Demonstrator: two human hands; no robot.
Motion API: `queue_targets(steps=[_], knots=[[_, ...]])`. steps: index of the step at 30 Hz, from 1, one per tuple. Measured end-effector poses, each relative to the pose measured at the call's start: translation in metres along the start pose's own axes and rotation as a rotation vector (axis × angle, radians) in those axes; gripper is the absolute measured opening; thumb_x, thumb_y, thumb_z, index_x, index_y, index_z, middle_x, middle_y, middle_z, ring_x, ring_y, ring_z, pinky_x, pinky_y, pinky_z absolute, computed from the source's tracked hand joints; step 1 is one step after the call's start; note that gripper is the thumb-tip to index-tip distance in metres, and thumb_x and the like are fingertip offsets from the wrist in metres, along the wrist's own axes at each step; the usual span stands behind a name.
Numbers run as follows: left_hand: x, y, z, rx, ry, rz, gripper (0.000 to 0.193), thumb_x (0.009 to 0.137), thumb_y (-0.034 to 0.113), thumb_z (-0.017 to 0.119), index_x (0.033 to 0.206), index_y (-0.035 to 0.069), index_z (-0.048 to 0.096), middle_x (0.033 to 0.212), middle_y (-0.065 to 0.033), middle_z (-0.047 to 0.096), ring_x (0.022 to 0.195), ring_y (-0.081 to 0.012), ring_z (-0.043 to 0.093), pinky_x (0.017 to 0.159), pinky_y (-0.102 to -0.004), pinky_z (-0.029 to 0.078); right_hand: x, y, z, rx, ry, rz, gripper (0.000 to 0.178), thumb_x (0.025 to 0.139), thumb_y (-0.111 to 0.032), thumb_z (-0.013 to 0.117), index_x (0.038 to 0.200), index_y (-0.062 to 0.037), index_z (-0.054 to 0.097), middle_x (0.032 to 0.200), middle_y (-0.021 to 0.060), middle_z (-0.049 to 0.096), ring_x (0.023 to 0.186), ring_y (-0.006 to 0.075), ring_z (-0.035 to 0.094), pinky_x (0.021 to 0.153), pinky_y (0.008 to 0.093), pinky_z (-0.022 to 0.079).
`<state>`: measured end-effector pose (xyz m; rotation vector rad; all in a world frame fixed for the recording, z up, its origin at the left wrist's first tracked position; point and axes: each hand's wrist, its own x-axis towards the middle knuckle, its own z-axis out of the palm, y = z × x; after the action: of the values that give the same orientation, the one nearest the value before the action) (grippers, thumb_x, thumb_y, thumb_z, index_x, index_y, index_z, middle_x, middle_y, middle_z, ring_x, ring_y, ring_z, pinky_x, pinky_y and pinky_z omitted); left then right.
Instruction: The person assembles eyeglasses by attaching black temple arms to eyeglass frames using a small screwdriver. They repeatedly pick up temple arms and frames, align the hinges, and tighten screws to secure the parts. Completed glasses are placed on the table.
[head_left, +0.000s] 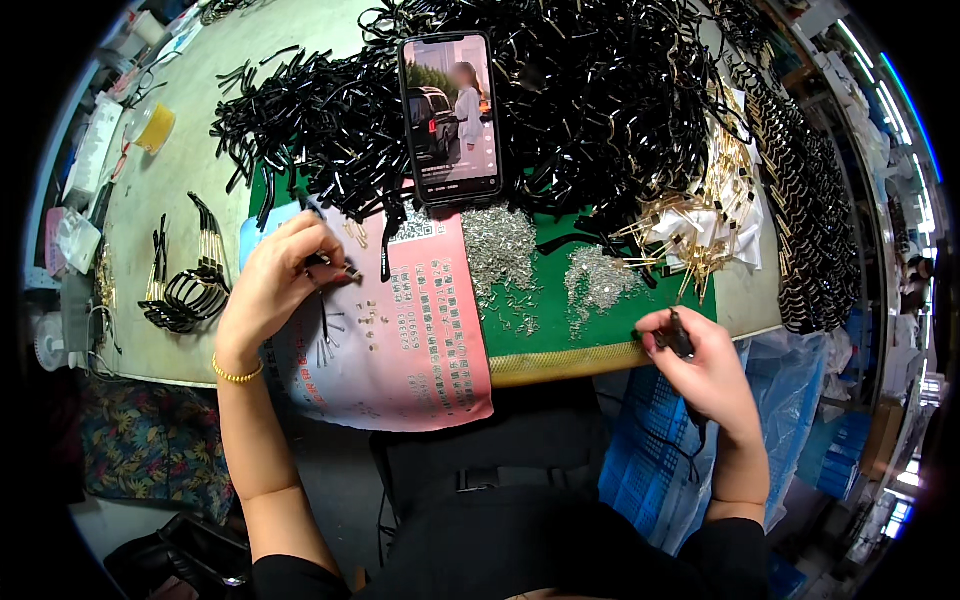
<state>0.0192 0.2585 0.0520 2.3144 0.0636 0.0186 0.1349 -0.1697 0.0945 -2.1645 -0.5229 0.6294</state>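
Observation:
My left hand (285, 275), with a gold bead bracelet at the wrist, pinches a slim black eyeglass temple (318, 262) above a pink and blue printed mat (440, 330). Part of that temple is hidden by my fingers. Several tiny gold parts (372, 320) and thin silver pins (330, 335) lie on the mat beside this hand. My right hand (695, 360) is closed around a dark tool (680, 335) with a thin tip pointing away from me, near the table's front edge. Its exact kind is hard to make out. Small silver metal parts (500, 255) form a heap between my hands.
A phone (450, 120) showing a video leans against a large pile of black temples (600, 110). Gold metal temple cores (705, 235) lie at the right, on white paper. Bundled temples (190, 290) stand at the left. A blue crate (640, 450) is below the table edge.

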Motion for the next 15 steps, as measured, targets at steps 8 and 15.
queue_targets(steps=[8,15], knots=[[0.001,0.001,0.022,-0.48,0.676,0.031,0.034,0.102,0.005,0.062,0.136,0.005,0.062,0.105,-0.007,0.073,0.083,-0.0042,0.062,0.058,-0.0178,0.041,0.006,0.025,0.019,-0.408,0.155,-0.155,0.008,0.093,-0.008,0.069,0.097,-0.0034,0.064,0.09,0.0118,0.067,0.073,0.0312,0.066,0.064,0.038,0.052],[-0.061,0.009,0.07,-0.065,0.721,-0.155,0.012,0.097,0.0,0.069,0.108,0.002,0.064,0.099,-0.0046,0.074,0.084,-0.0077,0.065,0.064,-0.0236,0.049,-0.003,0.019,0.023,0.178,0.071,-0.047,0.008,0.094,-0.003,0.069,0.094,0.0018,0.063,0.087,0.0064,0.07,0.072,0.0096,0.062,0.064,0.0265,0.049]])
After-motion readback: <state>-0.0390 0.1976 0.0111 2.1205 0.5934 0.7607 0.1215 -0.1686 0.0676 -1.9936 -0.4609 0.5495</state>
